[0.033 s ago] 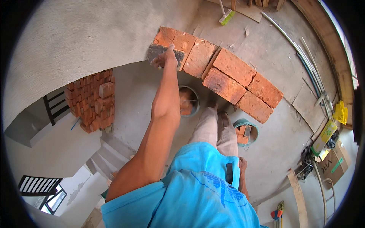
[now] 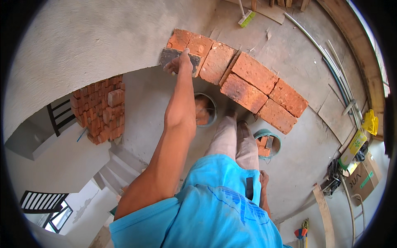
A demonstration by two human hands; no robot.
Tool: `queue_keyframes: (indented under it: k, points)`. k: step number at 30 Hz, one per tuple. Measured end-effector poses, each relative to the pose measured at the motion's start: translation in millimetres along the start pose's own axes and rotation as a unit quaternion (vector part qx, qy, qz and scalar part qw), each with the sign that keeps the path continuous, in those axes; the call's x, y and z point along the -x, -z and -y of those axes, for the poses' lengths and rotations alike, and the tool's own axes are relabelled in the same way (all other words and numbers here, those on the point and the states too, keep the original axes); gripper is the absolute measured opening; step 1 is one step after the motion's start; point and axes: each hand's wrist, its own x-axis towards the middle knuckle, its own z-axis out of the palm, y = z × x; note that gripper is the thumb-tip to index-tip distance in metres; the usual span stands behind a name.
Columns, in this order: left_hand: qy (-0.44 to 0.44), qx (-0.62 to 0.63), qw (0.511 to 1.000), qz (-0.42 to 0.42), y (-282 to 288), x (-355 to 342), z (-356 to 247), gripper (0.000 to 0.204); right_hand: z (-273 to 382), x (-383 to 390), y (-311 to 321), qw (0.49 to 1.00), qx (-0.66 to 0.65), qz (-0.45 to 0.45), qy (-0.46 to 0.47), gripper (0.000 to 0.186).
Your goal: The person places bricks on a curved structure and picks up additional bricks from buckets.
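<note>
My left hand (image 2: 180, 62) reaches far forward to the left end of a curved course of red bricks (image 2: 244, 78). It grips a flat grey trowel blade (image 2: 169, 56) that lies against the end brick (image 2: 180, 39). My right hand (image 2: 263, 178) hangs down beside my hip, half hidden by my blue shirt, and its fingers are too small to read. My legs stand just behind the brick course, between two buckets.
A grey bucket (image 2: 205, 109) and a teal bucket (image 2: 268, 143), both with brick pieces, stand by my feet. A stack of red bricks (image 2: 101, 109) sits at the left above stair steps (image 2: 118, 167). Pipes (image 2: 331, 58), a broom (image 2: 247, 17) and a cardboard box (image 2: 364, 178) lie to the right.
</note>
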Motion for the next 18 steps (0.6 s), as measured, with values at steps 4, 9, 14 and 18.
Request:
queue_keyframes:
  k: [4, 9, 14, 18]
  points:
    - [-0.048, 0.036, 0.994, 0.088, 12, -7, 7, 0.131, -5, -3, -7, 0.999, -0.038, -0.009, -0.004, 0.030]
    - [-0.085, 0.033, 0.994, 0.065, 13, 12, 2, 0.116, -16, -6, -10, 0.997, -0.070, -0.021, -0.038, 0.031]
    - [-0.086, -0.018, 0.995, 0.041, 6, -5, 1, 0.135, -3, -6, -9, 0.996, -0.063, -0.023, -0.053, 0.031]
    - [-0.088, -0.070, 0.993, 0.043, 4, 5, -9, 0.138, 3, -2, -9, 0.996, -0.058, -0.017, -0.065, 0.031]
